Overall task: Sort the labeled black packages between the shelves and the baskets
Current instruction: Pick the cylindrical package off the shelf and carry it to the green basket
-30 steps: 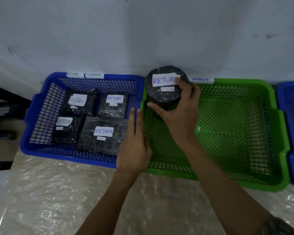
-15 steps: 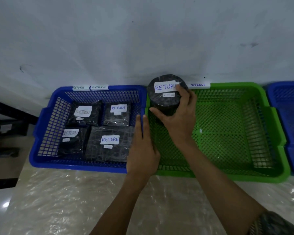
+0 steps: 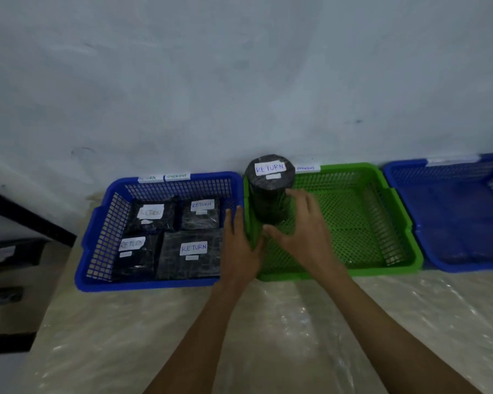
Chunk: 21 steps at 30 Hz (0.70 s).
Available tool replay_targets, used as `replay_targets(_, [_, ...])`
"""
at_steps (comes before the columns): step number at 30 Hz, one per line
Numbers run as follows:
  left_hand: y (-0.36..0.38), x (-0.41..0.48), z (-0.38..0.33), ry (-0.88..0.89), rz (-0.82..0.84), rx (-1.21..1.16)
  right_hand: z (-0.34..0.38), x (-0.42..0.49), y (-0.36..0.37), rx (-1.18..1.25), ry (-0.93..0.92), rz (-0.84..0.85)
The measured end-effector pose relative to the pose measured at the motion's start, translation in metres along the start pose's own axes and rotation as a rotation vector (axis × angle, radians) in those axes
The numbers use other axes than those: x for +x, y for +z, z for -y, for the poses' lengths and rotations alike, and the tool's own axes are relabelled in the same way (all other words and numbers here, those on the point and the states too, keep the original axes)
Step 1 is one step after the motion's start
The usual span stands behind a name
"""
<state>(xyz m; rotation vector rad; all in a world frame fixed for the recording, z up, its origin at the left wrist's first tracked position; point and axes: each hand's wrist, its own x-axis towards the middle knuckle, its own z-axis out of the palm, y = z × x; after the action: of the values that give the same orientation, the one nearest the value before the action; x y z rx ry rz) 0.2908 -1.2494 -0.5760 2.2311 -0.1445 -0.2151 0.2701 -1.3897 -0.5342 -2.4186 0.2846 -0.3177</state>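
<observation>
While three mesh baskets are sitting in a row against a pale wall on a surface covered in crinkled clear plastic, dark shelving is showing at the left edge. The left blue basket is holding four flat black packages, a small one at back left, a small one at back right, one at front left and the largest at front right; each is carrying a white label reading "RETURN". Two slips on this basket's back rim are reading "…URN" and "OVERDUE". A second blue basket is lying at the right; the writing on its rim label is too blurred to read.

Standing upright in the back left corner of the green basket is the black cylindrical package, wrapped in glossy film, its round top bearing a white "RETURN" label with a smaller unreadable slip beneath. A slip on the green rim beside it is reading "OVERDUE".

The right hand is hovering just in front of the cylinder, its grip spread apart and clamped on nothing, partly covering the cylinder's base. The left hand is lying flat with fingers together across the adjoining rims of the blue and green baskets.
</observation>
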Motion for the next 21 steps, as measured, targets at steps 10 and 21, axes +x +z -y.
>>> replay_targets(10, [-0.107, -0.091, -0.046, 0.26, -0.095, 0.099, 0.057, -0.103, -0.065, 0.106, -0.261, 0.088])
replay_targets(21, [-0.201, -0.299, -0.059, 0.185, -0.029, 0.18, 0.132, -0.243, -0.124, 0.137, -0.387, 0.351])
